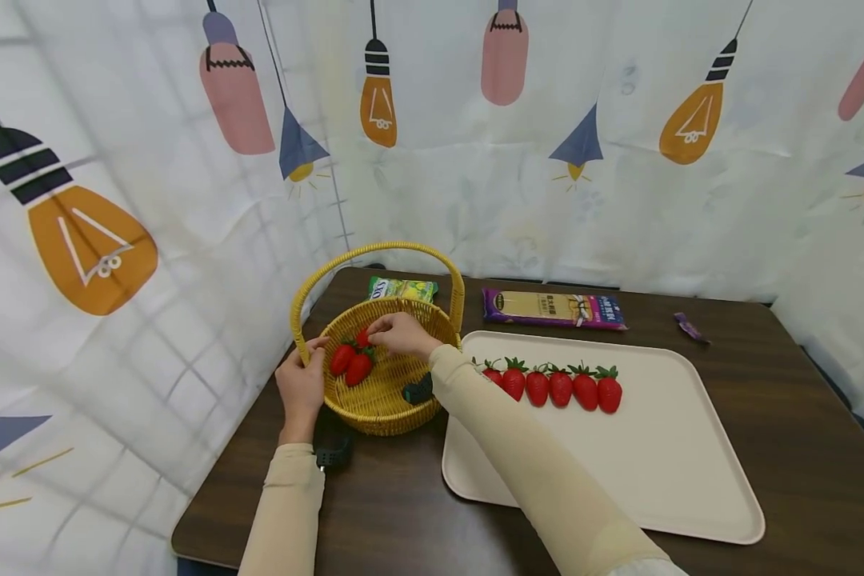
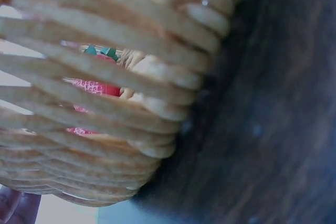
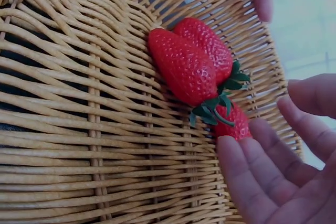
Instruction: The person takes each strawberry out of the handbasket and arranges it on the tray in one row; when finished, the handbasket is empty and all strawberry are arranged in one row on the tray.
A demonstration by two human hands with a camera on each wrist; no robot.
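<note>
A yellow woven basket [image 1: 385,416] with a tall arched handle stands on the table. My left hand [image 1: 301,392] grips its left rim near the foot of the handle. Inside lie three red strawberries with green leaves, among them a front strawberry [image 1: 358,370] and a left strawberry [image 1: 342,359]. My right hand [image 1: 402,333] reaches into the basket beside the farthest strawberry [image 3: 234,121]. In the right wrist view its fingers are loosely extended, with the thumb apart and the fingertips close to that berry. Through the weave, the left wrist view shows a strawberry [image 2: 107,87].
A cream tray [image 1: 662,448] to the right carries a row of several strawberries [image 1: 560,388], partly behind my right sleeve. Behind it lie a purple-and-gold packet [image 1: 554,310] and a small purple wrapper [image 1: 691,328]. A green-and-yellow packet [image 1: 403,289] lies behind the basket. Patterned curtains [image 1: 461,200] surround the table.
</note>
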